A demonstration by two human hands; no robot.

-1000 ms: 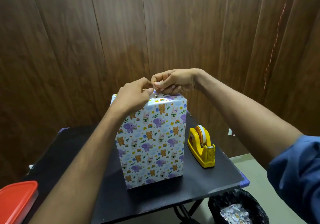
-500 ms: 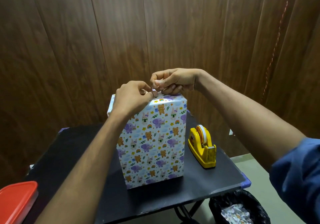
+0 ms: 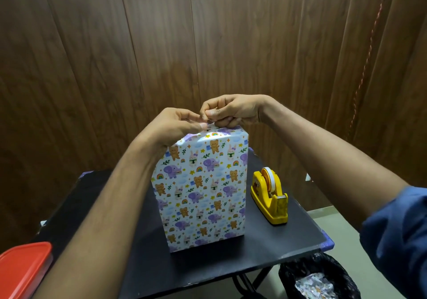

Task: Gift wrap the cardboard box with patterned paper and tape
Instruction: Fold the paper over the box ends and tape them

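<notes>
Two hands meet at the top of the wrapped box [image 3: 201, 190], which stands upright near the middle of the black tabletop [image 3: 231, 266], with the yellow tape dispenser [image 3: 270, 198] just beside it on the right. The left hand [image 3: 173, 129] has its fingers curled and its thumb pressed toward the top edge; the right hand [image 3: 231, 111] also has curled fingers, and both seem to pinch something very small between them, probably a piece of tape, but it is too small to tell surely. The patterned paper [image 3: 208, 206] already covers the front face smoothly, so I judge the work is at closing the top. The box looks light and stiff, and because it is tall and narrow it may tip if pushed sideways. The paper is thin and creases or tears easily, so it is better to press down on the top and hold at the edges.
</notes>
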